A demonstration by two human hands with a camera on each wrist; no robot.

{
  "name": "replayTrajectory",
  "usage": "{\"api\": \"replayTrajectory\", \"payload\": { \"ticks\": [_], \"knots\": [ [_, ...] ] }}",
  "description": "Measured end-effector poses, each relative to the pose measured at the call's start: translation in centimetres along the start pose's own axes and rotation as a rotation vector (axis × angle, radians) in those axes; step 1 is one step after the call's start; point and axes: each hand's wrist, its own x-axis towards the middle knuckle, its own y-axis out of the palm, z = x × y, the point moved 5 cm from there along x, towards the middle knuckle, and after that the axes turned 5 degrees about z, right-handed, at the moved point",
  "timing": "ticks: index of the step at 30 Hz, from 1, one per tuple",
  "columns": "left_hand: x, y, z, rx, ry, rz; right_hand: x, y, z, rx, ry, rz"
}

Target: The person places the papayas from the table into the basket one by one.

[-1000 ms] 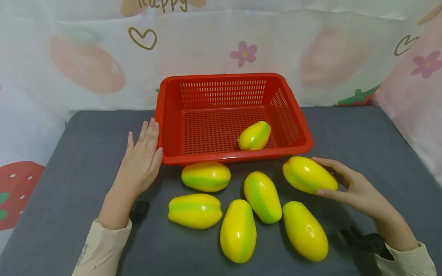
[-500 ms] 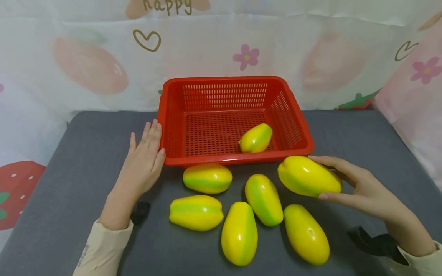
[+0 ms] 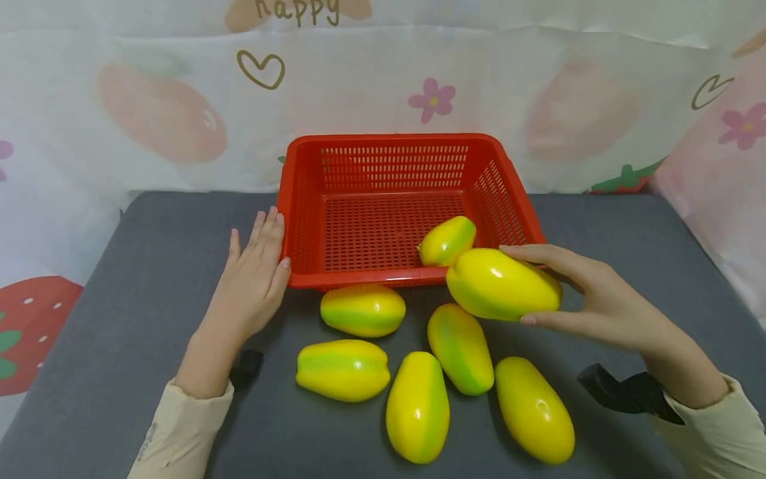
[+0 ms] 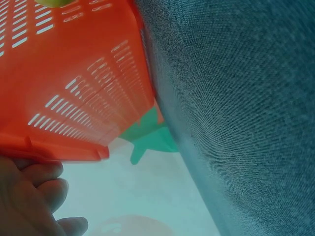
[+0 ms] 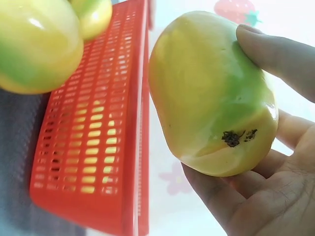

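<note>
My right hand (image 3: 598,299) grips a yellow-green papaya (image 3: 501,285) between thumb and fingers, at the front right rim of the red basket (image 3: 359,278). In the right wrist view the held papaya (image 5: 211,93) shows a dark stem mark, and the basket's slotted wall (image 5: 88,147) stands beside it. One papaya (image 3: 449,241) lies inside the basket at its front right. My left hand (image 3: 248,279) rests with straight fingers against the basket's left side. In the left wrist view its fingertips (image 4: 51,191) touch the rim (image 4: 59,156).
Several more papayas lie on the grey table (image 3: 137,319) in front of the basket, among them one papaya (image 3: 362,311) close to its front wall and another papaya (image 3: 534,410) at the right. A printed cloth (image 3: 359,66) hangs behind the basket.
My right hand has lifted the papaya and carried it left, from right of the basket to its front rim. My left hand stays against the basket. The view has shifted slightly.
</note>
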Motion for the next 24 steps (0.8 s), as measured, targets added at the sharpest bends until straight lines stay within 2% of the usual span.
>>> {"api": "replayTrajectory", "payload": {
  "ticks": [10,20,24],
  "knots": [
    [0.0,0.0,0.0,-0.001,-0.001,-0.003,2.7,0.8,0.3,-0.043,0.006,0.050],
    [0.0,0.0,0.1,-0.003,0.000,-0.001,5.7,2.0,-0.7,0.043,0.059,0.058],
    [-0.1,0.1,0.2,-0.004,0.005,-0.006,6.8,2.6,-1.2,0.039,0.080,0.046]
  ]
}}
